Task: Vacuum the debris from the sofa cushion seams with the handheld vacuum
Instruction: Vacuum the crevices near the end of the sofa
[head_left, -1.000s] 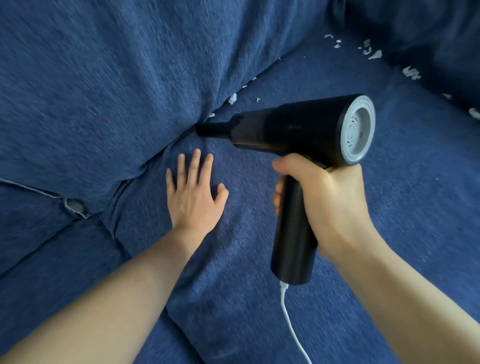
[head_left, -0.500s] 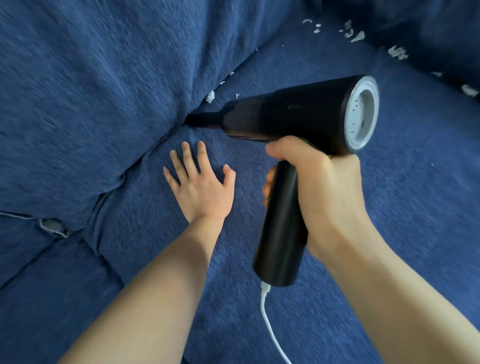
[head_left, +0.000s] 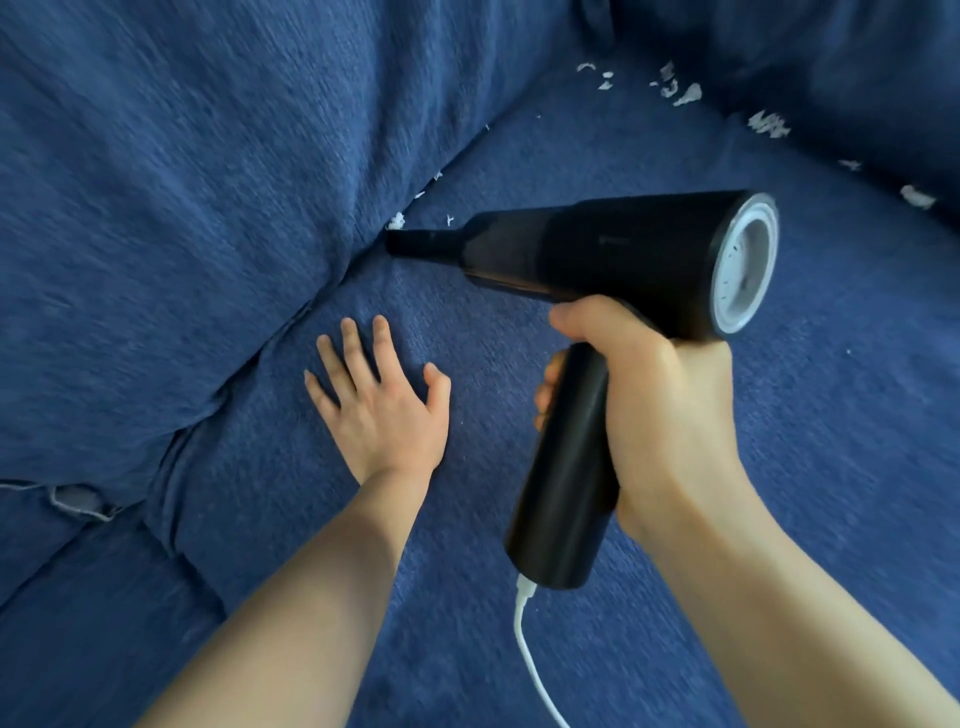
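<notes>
right hand (head_left: 660, 410) clamped on handheld vacuum (head_left: 597, 249), nozzle at back seam (head_left: 363, 244), white debris (head_left: 396, 221) just beyond, up-right along seam; left hand (head_left: 382, 410) flat, fingers spread

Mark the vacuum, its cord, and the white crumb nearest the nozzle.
vacuum (head_left: 613, 249), head view, on the black barrel.
cord (head_left: 530, 654), head view, on the white cable below the handle.
crumb (head_left: 396, 221), head view, on the white fleck at the seam.
</notes>
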